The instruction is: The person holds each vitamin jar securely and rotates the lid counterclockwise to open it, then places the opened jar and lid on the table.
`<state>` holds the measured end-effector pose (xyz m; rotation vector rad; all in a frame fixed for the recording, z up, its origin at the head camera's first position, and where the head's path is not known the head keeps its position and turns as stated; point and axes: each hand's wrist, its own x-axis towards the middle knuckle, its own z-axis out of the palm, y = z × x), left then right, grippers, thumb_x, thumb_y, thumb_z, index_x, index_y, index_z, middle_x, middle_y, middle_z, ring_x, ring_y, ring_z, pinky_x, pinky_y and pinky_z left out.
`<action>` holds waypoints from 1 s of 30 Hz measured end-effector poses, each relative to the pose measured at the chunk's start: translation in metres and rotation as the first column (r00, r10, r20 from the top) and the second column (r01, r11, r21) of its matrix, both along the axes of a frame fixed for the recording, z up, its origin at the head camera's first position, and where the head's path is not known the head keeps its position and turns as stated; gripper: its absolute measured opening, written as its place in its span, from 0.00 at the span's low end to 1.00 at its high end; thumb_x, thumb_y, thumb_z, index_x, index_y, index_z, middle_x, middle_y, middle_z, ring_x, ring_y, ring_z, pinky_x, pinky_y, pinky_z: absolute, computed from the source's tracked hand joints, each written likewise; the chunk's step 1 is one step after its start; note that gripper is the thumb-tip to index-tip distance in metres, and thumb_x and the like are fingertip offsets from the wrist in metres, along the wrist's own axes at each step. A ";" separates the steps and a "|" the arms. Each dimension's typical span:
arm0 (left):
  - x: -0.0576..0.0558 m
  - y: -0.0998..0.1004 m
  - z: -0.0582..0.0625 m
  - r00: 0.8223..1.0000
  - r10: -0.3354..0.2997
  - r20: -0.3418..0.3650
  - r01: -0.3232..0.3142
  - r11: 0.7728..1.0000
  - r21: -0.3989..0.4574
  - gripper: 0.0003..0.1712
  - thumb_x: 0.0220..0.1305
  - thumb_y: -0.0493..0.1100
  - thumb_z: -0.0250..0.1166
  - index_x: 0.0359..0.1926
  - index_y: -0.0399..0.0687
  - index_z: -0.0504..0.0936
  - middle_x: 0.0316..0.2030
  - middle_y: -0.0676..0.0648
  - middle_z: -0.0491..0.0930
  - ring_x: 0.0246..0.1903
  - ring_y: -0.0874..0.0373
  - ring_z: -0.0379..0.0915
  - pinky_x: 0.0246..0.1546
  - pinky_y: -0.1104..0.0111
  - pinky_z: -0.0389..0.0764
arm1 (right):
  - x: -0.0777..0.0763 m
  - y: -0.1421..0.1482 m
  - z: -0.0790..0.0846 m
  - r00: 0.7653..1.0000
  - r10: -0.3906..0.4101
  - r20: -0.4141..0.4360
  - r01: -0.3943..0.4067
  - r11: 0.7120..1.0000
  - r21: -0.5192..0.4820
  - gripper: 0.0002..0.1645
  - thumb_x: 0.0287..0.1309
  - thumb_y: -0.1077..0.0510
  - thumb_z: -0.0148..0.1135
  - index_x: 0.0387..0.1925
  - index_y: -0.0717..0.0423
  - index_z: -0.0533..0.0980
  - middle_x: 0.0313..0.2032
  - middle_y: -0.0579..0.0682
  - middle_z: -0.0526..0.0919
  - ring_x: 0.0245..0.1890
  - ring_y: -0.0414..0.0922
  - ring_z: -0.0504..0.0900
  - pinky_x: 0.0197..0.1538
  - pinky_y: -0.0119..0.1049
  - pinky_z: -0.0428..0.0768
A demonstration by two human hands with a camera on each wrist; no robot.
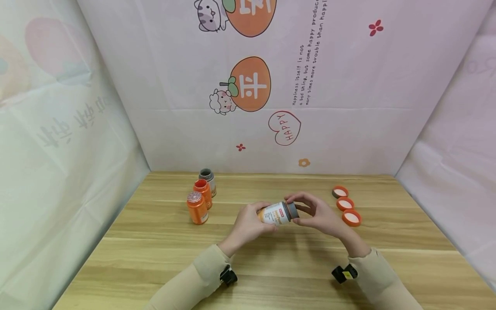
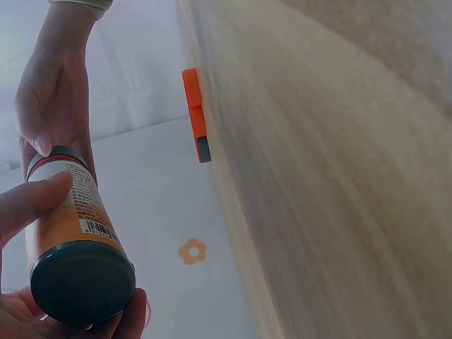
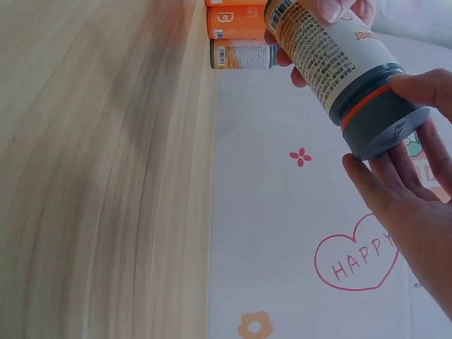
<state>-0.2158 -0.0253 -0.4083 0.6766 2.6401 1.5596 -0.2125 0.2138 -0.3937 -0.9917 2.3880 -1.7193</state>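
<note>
A white and orange supplement bottle (image 1: 276, 214) with a grey cap (image 1: 292, 210) is held tilted above the table. My left hand (image 1: 249, 223) grips its body, fingers and thumb wrapped round it near the base. The right hand (image 1: 318, 216) has its thumb and fingertips on the grey cap, pinching it from both sides. An orange-red ring shows between the cap and the bottle's grey neck in the right wrist view. In the left wrist view, the dark base (image 2: 83, 284) of the bottle faces the camera.
Left on the wooden table (image 1: 271, 275) stand an orange bottle (image 1: 197, 211), another orange bottle (image 1: 207, 199) with an uncovered mouth, and a grey-necked bottle (image 1: 212, 183), also uncapped. Right lie a grey-sided cap (image 1: 340, 192) and two orange caps (image 1: 345, 203), insides up. Printed cloth walls enclose the table.
</note>
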 end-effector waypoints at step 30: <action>0.001 0.004 -0.004 0.999 -0.018 -0.036 0.018 1.000 -0.004 0.33 0.38 0.41 0.78 0.51 0.49 0.81 0.40 0.48 0.83 0.32 0.62 0.74 0.30 0.72 0.75 | -0.001 -0.012 0.006 0.953 -0.255 0.161 0.206 0.940 0.271 0.24 0.65 0.43 0.53 0.56 0.50 0.70 0.51 0.55 0.76 0.46 0.50 0.78 0.44 0.45 0.79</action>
